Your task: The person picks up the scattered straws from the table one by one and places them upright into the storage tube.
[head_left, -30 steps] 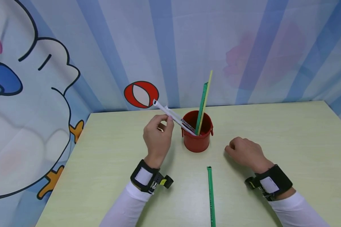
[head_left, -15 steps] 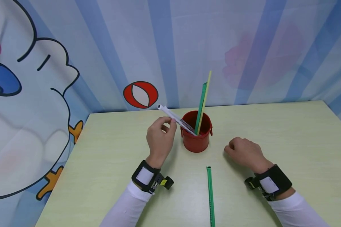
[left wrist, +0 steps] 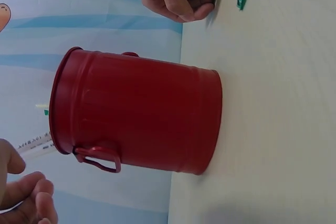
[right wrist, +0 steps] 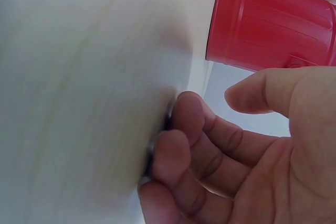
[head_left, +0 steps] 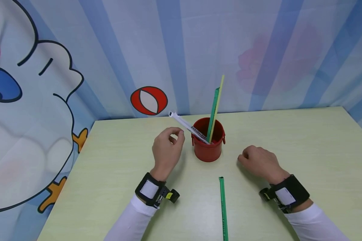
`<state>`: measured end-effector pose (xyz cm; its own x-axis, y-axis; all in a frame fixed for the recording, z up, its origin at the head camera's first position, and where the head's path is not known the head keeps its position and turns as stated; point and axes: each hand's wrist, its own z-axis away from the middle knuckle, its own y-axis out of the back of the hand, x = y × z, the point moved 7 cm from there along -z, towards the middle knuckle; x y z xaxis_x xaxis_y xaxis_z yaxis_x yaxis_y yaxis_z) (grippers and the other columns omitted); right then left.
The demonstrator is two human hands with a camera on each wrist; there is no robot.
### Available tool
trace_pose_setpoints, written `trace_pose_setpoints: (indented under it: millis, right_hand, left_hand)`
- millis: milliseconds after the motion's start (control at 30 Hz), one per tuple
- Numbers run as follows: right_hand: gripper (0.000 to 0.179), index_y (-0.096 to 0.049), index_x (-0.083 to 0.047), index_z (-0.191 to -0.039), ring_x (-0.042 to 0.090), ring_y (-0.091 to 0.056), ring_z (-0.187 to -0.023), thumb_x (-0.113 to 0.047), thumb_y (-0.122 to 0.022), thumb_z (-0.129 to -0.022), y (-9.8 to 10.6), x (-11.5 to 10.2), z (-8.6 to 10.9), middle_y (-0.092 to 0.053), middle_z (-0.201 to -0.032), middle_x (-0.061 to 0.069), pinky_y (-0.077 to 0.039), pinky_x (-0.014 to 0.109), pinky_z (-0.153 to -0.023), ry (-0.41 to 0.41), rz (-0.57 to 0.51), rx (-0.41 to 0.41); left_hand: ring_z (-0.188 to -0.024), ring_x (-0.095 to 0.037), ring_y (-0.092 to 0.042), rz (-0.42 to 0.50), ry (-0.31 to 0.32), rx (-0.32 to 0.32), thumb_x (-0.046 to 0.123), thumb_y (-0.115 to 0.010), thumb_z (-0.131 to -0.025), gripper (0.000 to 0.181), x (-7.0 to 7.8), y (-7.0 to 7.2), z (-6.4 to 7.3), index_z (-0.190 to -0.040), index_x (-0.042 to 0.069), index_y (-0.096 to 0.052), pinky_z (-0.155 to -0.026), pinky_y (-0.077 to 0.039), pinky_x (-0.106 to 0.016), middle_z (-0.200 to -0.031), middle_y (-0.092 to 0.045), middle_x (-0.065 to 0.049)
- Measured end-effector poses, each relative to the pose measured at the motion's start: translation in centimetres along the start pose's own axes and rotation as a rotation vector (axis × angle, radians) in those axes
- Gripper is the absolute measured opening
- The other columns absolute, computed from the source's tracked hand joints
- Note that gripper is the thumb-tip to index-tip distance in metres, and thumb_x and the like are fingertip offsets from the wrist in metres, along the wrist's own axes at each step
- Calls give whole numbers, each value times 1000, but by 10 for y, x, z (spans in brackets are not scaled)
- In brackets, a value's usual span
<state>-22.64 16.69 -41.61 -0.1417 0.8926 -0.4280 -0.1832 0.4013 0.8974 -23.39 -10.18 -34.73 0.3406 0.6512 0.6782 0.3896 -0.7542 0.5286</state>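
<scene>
My left hand [head_left: 167, 145] is beside the red bucket [head_left: 208, 154], thumb and forefinger near each other with nothing between them. Just past its fingertips, white sticks [head_left: 182, 122] with printed black marks lean out over the bucket's left rim, overlapping each other. A green stick [head_left: 213, 112] and a thin yellow one [head_left: 220, 97] stand steeply in the same bucket. To the bucket's right my right hand [head_left: 260, 162] rests on the table, fingers loosely curled and holding nothing; the right wrist view shows its fingertips [right wrist: 170, 156] against the tabletop.
Another green stick [head_left: 223, 207] lies lengthwise on the pale wooden table [head_left: 108, 167], in front of the bucket. Behind the table's far edge hangs a blue striped cloth [head_left: 199, 50] with cartoon prints. Small handles [left wrist: 100, 157] stick out from the bucket's sides.
The left hand lowered a white stick against the other one in the bucket, then let go and drew back slightly to the lower left. The right hand stayed in place.
</scene>
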Motion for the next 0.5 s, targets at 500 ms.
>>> trace_pose_setpoints:
  millis: [500]
  right_hand:
    - [28,-57,-11,-64,15,-40,-51,-20,-49,-90,0,-2,1,-39,-55,-1,-27,27,-46,-8,-15,-23]
  left_hand:
    - [-56,-14,-49,-234,107,-512,21,-59,-88,11,-34,-31,23,-81,13,-63,-44,-32,-23,-65,-55,1]
